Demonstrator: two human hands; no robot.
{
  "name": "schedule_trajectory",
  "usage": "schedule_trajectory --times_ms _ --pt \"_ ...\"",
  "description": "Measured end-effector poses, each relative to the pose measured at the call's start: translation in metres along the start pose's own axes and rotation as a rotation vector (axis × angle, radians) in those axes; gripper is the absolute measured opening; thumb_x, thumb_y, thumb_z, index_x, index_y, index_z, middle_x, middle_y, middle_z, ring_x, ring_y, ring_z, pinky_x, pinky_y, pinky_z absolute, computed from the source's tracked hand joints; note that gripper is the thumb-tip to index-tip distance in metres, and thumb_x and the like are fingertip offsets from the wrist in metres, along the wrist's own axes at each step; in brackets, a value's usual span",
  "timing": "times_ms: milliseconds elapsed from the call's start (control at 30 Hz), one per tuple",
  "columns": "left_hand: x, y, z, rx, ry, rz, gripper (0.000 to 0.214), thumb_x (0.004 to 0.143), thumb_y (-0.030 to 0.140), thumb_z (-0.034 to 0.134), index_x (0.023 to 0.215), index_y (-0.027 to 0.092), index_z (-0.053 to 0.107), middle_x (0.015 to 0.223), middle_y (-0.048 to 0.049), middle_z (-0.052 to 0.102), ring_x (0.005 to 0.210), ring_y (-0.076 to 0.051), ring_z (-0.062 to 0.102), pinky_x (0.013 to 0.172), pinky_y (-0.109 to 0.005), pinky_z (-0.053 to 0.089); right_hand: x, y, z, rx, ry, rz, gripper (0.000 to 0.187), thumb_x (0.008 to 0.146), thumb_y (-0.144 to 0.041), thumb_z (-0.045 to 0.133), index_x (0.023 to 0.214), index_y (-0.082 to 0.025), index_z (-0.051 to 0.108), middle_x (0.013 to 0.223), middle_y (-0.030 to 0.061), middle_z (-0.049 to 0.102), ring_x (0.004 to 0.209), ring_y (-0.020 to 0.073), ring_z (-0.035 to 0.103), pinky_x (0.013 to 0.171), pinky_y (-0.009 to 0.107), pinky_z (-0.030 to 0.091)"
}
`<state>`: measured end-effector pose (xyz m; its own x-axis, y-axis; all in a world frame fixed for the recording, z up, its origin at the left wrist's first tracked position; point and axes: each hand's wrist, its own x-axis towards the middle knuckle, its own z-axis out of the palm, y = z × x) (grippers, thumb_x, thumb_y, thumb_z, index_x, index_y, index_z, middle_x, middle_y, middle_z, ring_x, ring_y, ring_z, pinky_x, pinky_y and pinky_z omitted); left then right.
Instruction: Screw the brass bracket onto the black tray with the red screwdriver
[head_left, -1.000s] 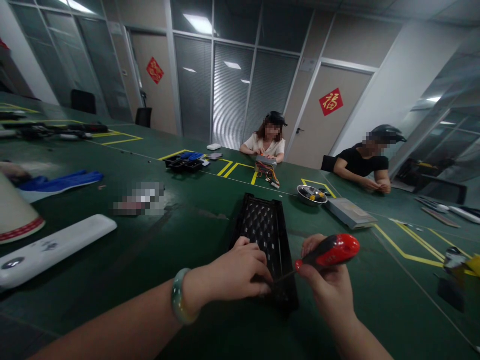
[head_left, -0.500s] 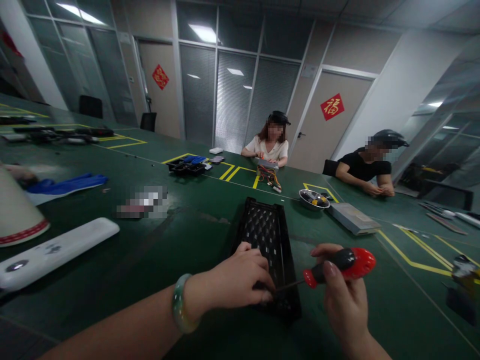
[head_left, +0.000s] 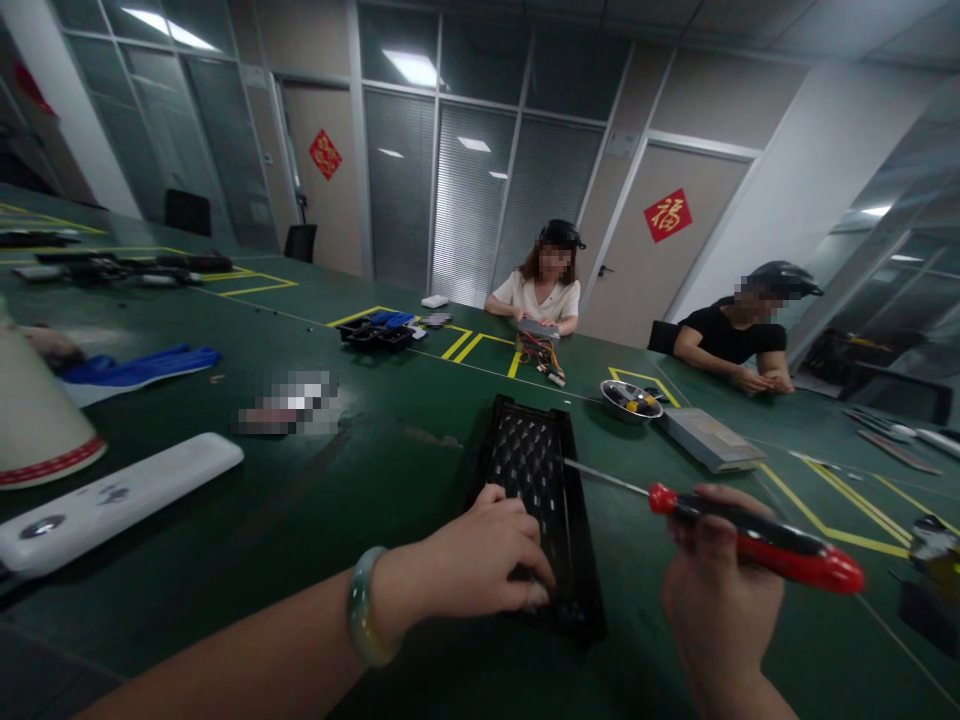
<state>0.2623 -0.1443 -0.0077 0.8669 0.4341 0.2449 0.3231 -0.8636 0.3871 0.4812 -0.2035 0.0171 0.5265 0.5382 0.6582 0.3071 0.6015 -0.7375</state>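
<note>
Looking down from the head camera, the left hand (head_left: pixel 480 545) lies at 6 o'clock on a black perforated plastic panel (head_left: pixel 529 470), with its fingers curled closely over the panel's lower part. A jade bangle (head_left: pixel 365 605) circles the wrist. The right hand (head_left: pixel 720 590), at 4 o'clock, is closed around a red-and-black screwdriver (head_left: pixel 765 540), whose steel shaft (head_left: pixel 606 476) points to 10 o'clock and ends just beside the panel's edge. The panel lies flat on a green work table (head_left: pixel 390 480). At 1 o'clock are a steel bowl (head_left: pixel 631 401) with small parts and a flat metal box (head_left: pixel 709 440). Near 12 o'clock, a seated person (head_left: pixel 544 290) has both hands at a grey box (head_left: pixel 538 328), behind a bundle of wires (head_left: pixel 538 358). At 2 o'clock, a person in a black shirt (head_left: pixel 727 335) sits with forearms on the table.
</note>
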Motion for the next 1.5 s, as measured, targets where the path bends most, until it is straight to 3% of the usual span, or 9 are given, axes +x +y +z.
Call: schedule_trajectory --times_ms 100,200,267,433,567,833,1267,1500 --pt "0.001 0.0 0.0 0.006 0.001 -0.004 0.015 0.088 0.041 0.066 0.099 0.033 0.073 0.094 0.0029 0.068 0.094 -0.018 0.055 0.088 -0.037 0.023 -0.003 0.009 -0.001 -0.234 -0.283 -0.14 0.029 0.082 -0.029 0.073 0.111 -0.026 0.066 0.104 0.0039 0.066 0.086 0.0197 0.065 0.076 0.033 0.051" --pt "0.0 0.0 0.001 0.0 0.017 -0.009 0.014 0.087 0.041 0.068 0.098 0.033 0.072 0.098 0.0033 0.069 0.099 -0.019 0.055 0.089 -0.038 0.022 -0.007 0.018 0.0 -0.401 -0.658 -0.245 0.04 0.086 -0.018 0.064 0.123 -0.033 0.061 0.109 0.0012 0.07 0.093 0.0209 0.067 0.08 0.034 0.051" --pt "0.0 0.001 0.001 -0.014 0.034 -0.011 0.015 0.087 0.042 0.068 0.098 0.033 0.072 0.102 0.0039 0.069 0.102 -0.02 0.055 0.091 -0.038 0.022 -0.01 0.022 0.003 -0.501 -0.794 -0.256 0.042 0.086 -0.016 0.061 0.124 -0.036 0.06 0.11 -0.0008 0.071 0.098 0.0219 0.066 0.083 0.035 0.051" --pt "-0.001 0.001 0.001 -0.02 0.063 -0.015 0.017 0.088 0.046 0.066 0.094 0.032 0.072 0.103 0.0045 0.069 0.101 -0.019 0.056 0.089 -0.037 0.024 -0.013 0.024 0.011 -0.582 -0.828 -0.075 0.046 0.088 -0.03 0.062 0.132 -0.035 0.05 0.115 0.0002 0.069 0.101 0.0242 0.064 0.088 0.04 0.05" --pt "-0.001 0.002 0.0 0.003 0.074 -0.008 0.022 0.089 0.049 0.064 0.093 0.028 0.072 0.101 0.0029 0.069 0.098 -0.019 0.056 0.089 -0.037 0.025 -0.013 0.024 0.014 -0.626 -0.893 -0.041 0.056 0.088 -0.037 0.06 0.14 -0.033 0.042 0.129 0.0032 0.062 0.114 0.0274 0.058 0.098 0.045 0.045" --pt "0.0 0.003 -0.001 0.01 0.104 -0.01 0.022 0.092 0.048 0.059 0.094 0.03 0.071 0.097 0.004 0.07 0.093 -0.017 0.055 0.087 -0.036 0.025 -0.016 0.034 0.016 -0.581 -0.915 0.098 0.049 0.093 -0.043 0.053 0.14 -0.034 0.043 0.138 0.0016 0.055 0.125 0.0261 0.051 0.105 0.045 0.04" --pt "0.0 0.003 0.001 0.024 0.106 -0.008 0.018 0.092 0.042 0.061 0.089 0.028 0.071 0.092 0.0045 0.07 0.089 -0.016 0.056 0.086 -0.036 0.026 -0.017 0.041 0.016 -0.598 -0.881 0.074 0.049 0.091 -0.043 0.056 0.139 -0.035 0.045 0.136 0.0016 0.056 0.125 0.0242 0.051 0.107 0.046 0.039" --pt "0.001 0.004 0.0 0.017 0.125 -0.041 0.022 0.095 0.042 0.056 0.089 0.027 0.07 0.087 0.0039 0.069 0.088 -0.016 0.055 0.086 -0.036 0.026 -0.017 0.046 0.021 -0.717 -0.952 0.093 0.049 0.095 -0.048 0.048 0.142 -0.035 0.044 0.145 0.0011 0.05 0.14 0.0245 0.034 0.118 0.054 0.017"
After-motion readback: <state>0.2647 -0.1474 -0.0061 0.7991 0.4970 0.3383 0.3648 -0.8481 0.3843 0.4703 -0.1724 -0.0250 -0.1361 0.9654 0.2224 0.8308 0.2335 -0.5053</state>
